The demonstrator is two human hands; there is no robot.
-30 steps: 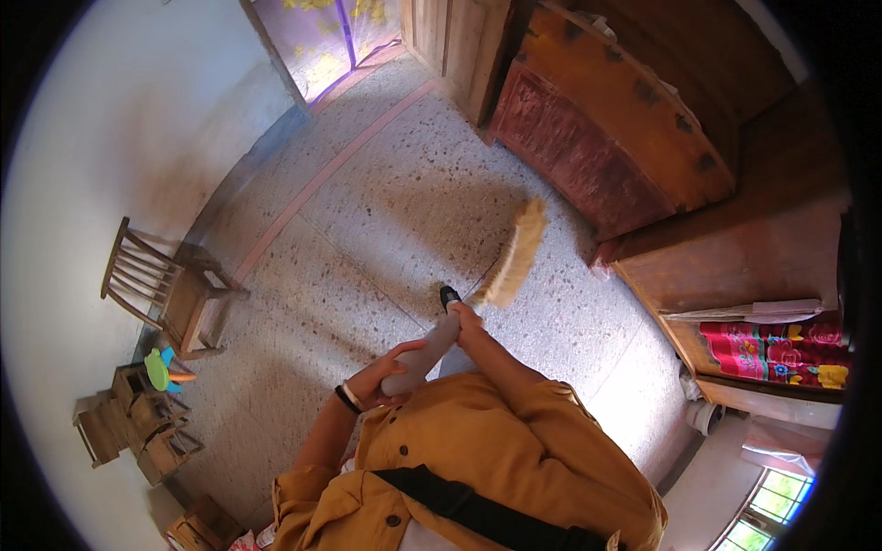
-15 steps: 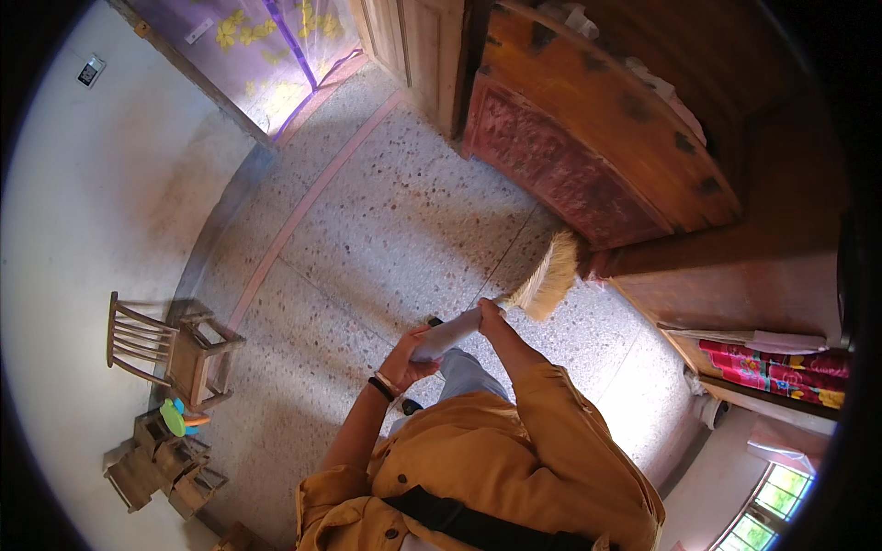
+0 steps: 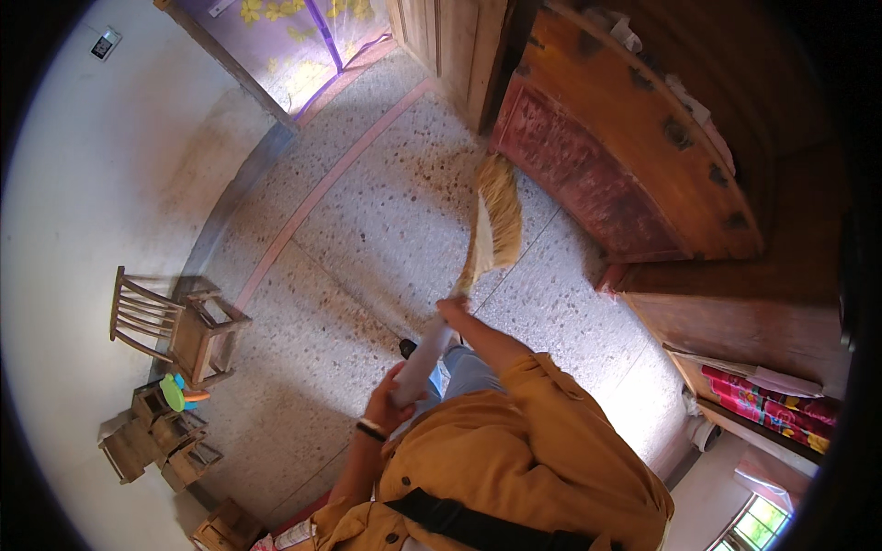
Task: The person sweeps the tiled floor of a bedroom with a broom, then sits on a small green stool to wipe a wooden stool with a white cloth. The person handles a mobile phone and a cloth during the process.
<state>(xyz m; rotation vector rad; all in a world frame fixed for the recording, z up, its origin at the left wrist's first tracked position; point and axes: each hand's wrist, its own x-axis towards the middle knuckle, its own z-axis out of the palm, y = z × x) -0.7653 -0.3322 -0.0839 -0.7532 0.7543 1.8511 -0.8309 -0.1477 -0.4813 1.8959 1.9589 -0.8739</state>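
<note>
A pale wall (image 3: 101, 174), smudged brown above a blue-grey band (image 3: 216, 220), curves down the left, with a slatted wooden chair (image 3: 147, 317) and small wooden stools (image 3: 124, 450) near it. A pink stripe (image 3: 308, 197) crosses the speckled floor (image 3: 367, 220) below a purple curtain (image 3: 271, 55) with yellow flowers, beside a wooden door (image 3: 450, 50). On the right stand a red-fronted chest (image 3: 583, 165) and brown cabinet (image 3: 717, 317); bright light lies on the floor toward the window (image 3: 763, 522) at lower right.
</note>
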